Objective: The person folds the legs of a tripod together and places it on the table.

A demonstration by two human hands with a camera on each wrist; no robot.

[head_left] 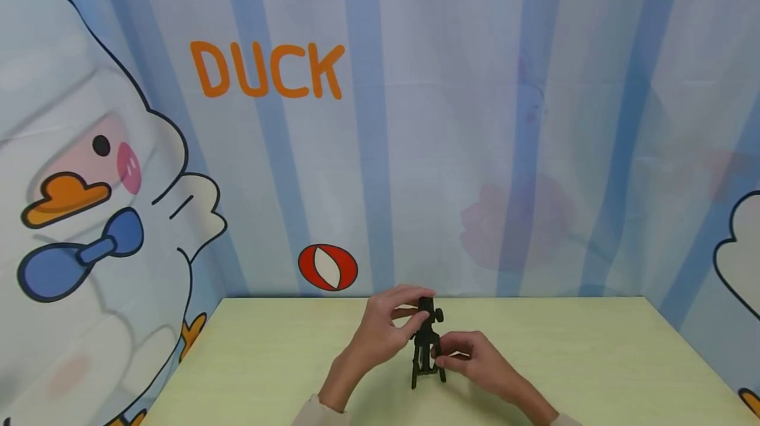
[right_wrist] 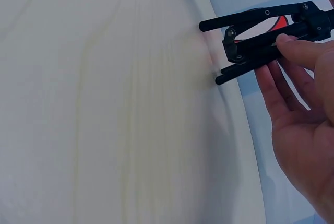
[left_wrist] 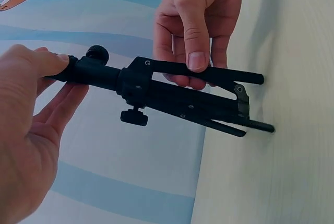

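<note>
A small black tripod (head_left: 425, 340) is held upright over the table, its legs only slightly spread. My left hand (head_left: 382, 327) pinches its top between thumb and fingers; the left wrist view shows that hand (left_wrist: 26, 125) at the head, beside a round knob (left_wrist: 97, 54). Lower down, my right hand (head_left: 479, 363) grips one leg, thumb on one side and fingers behind, as the right wrist view shows with the hand (right_wrist: 305, 125) near the tripod's legs (right_wrist: 255, 46). Whether the feet touch the table, I cannot tell.
The pale yellow table (head_left: 249, 360) reaches back to a blue and white striped curtain (head_left: 439, 149) printed with a duck, orange letters and a red and white ball. More curtain hangs at both sides.
</note>
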